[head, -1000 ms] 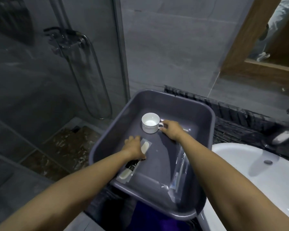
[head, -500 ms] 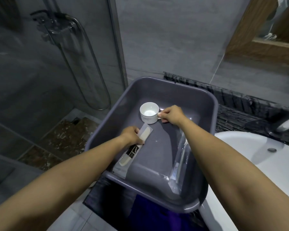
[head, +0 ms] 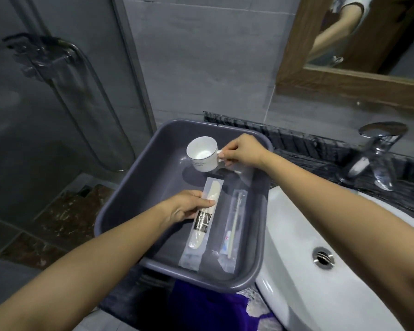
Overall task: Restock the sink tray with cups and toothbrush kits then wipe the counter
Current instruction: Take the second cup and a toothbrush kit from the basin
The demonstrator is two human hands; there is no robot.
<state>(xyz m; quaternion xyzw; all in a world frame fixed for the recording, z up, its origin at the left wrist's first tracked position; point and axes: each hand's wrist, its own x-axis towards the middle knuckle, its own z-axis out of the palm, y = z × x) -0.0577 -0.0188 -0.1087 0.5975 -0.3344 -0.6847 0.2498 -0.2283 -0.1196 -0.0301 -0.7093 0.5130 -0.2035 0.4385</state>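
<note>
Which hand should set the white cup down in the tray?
The right hand. It pinches the handle of the white cup, tilted above the grey tray. The left hand is busy with the wrapped packet.

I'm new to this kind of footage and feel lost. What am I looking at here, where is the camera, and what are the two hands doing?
There is no machine here: a person wears a camera on the head, looking down at their own bare arms. A grey plastic tray stands beside a white ceramic sink. The right hand pinches the handle of a white ceramic cup, tilted in the tray. The left hand holds a clear-wrapped pack with a cream comb-like item. Beside it lies a clear-wrapped toothbrush kit. A chrome tap stands behind the sink, and a purple cloth lies below the tray.
</note>
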